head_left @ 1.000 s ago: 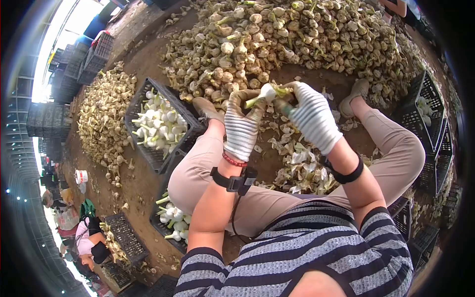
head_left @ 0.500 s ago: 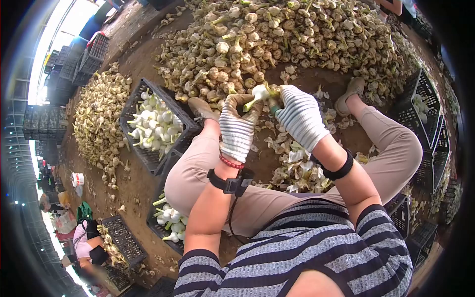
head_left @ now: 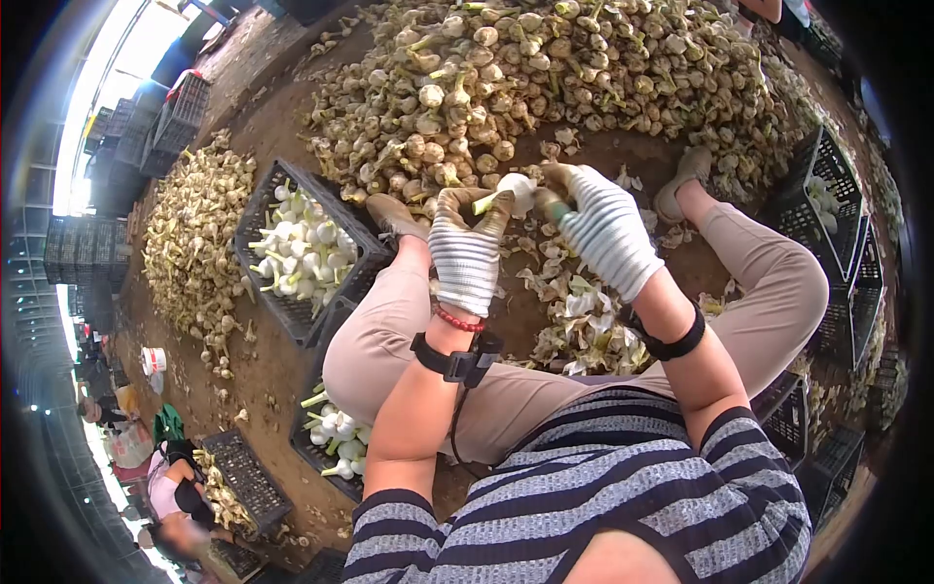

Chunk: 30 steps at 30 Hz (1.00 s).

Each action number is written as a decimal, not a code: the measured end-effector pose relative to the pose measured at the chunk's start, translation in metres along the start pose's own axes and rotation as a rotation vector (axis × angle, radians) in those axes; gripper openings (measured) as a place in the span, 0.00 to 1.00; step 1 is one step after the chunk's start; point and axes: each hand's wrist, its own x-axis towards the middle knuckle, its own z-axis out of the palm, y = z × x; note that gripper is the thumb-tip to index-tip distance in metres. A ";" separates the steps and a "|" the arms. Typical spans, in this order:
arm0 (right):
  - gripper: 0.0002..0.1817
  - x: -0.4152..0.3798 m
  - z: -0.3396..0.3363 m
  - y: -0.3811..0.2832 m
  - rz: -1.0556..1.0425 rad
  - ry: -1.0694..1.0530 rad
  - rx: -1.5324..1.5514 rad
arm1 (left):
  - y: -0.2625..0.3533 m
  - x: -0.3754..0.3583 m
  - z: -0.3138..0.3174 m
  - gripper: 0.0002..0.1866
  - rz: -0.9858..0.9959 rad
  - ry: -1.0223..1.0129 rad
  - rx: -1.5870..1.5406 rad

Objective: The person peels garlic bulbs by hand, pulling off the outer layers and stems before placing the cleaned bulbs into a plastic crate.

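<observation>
Both my hands wear striped grey work gloves. My left hand (head_left: 467,248) grips a white garlic bulb (head_left: 516,191) by its green stem, held above the ground between my knees. My right hand (head_left: 605,234) is closed against the bulb's right side, fingertips on its skin; something small and dark shows in its grip, too small to tell. Below the hands lies a heap of peeled garlic skins (head_left: 584,326). A big pile of unpeeled garlic (head_left: 545,78) lies just beyond the hands.
A black crate (head_left: 268,287) of white peeled garlic stands at my left, a second one (head_left: 316,448) by my left thigh. More black crates (head_left: 827,209) stand at the right. Another garlic heap (head_left: 195,234) lies far left. People sit at the lower left.
Both hands have stayed together on the bulb and shifted slightly; the bulb has turned a little between the fingers. The view has drifted a bit.
</observation>
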 end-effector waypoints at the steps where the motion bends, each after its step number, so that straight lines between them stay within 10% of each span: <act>1: 0.13 0.004 0.003 -0.006 -0.005 0.009 0.001 | 0.002 -0.002 -0.001 0.11 0.037 -0.046 -0.011; 7: 0.09 0.023 0.008 0.032 0.255 -0.011 0.199 | 0.007 0.006 -0.022 0.10 0.109 -0.145 -0.013; 12: 0.13 0.016 0.025 0.087 0.027 -0.105 -0.097 | -0.004 0.013 -0.026 0.10 0.029 -0.128 -0.181; 22: 0.22 0.039 0.117 0.171 0.219 -0.759 -0.114 | 0.000 0.062 -0.137 0.16 -0.045 0.882 -1.029; 30: 0.20 0.093 0.226 0.228 0.140 -0.428 -0.359 | -0.042 0.066 -0.028 0.12 -0.477 0.239 -0.724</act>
